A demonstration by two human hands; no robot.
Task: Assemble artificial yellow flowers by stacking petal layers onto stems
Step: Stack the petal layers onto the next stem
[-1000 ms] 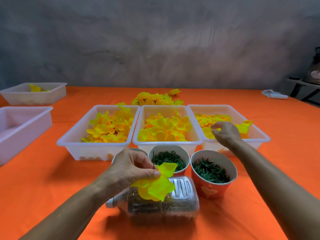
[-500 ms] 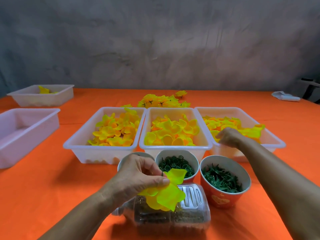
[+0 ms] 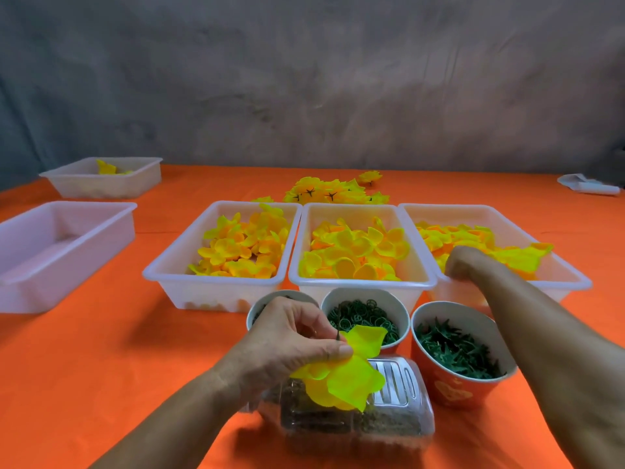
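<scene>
My left hand pinches a thin dark stem with a bright yellow petal layer on it, above a clear plastic box. My right hand reaches into the right white tray and lies among its yellow-orange petals; its fingers are hidden. The middle tray and the left tray also hold yellow petals. A heap of assembled yellow flowers lies behind the trays.
Three cups stand in front of the trays: green rings, green spiky pieces, and one partly behind my left hand. A white tray sits at left, another far left with a petal. The table is orange.
My right hand has dropped from above the right tray's rim down into its petals. My left hand keeps its hold on the stem and petal layer.
</scene>
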